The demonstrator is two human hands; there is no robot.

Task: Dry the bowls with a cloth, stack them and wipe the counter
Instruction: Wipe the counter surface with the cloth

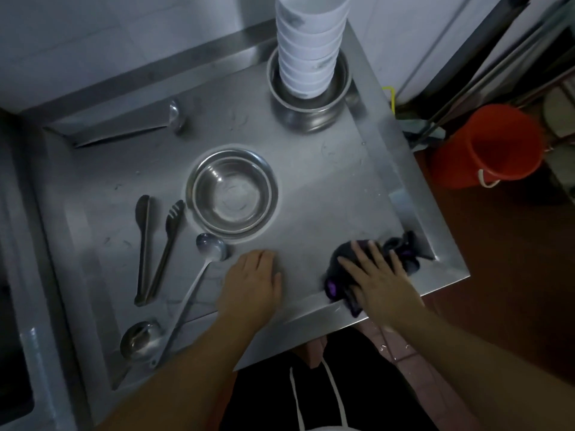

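The steel surface (326,188) is lying under both hands, its raised rim running just past the right hand's fingertips and along the near edge beneath both wrists. Beyond the rim, far to the right of the right hand, an orange bucket (485,144) is standing on the floor. Well ahead of both hands, at the far corner, a tall stack of white bowls (308,45) is sitting inside a steel pot (308,104). Just ahead of the left hand, a wide steel bowl (231,192) is resting upright on the surface, apart from the fingers.

The left hand (252,281) is lying flat, palm down, fingers straight and close together, pressing on bare steel and holding nothing. The right hand (378,275) is spreading its straight fingers over a dark cloth (401,250) with purple patches, pressing it onto the surface in the near right corner; the cloth is bunching out past the fingertips against the rim and trailing over the near edge under the wrist.

To the left of the left hand, a long-handled spoon (199,275) is lying slantwise, its handle passing close by the wrist. Further left, a pair of tongs (155,247) is lying with its arms spread, and a ladle (140,339) is resting near the left forearm. No writing or labels are showing legibly anywhere.
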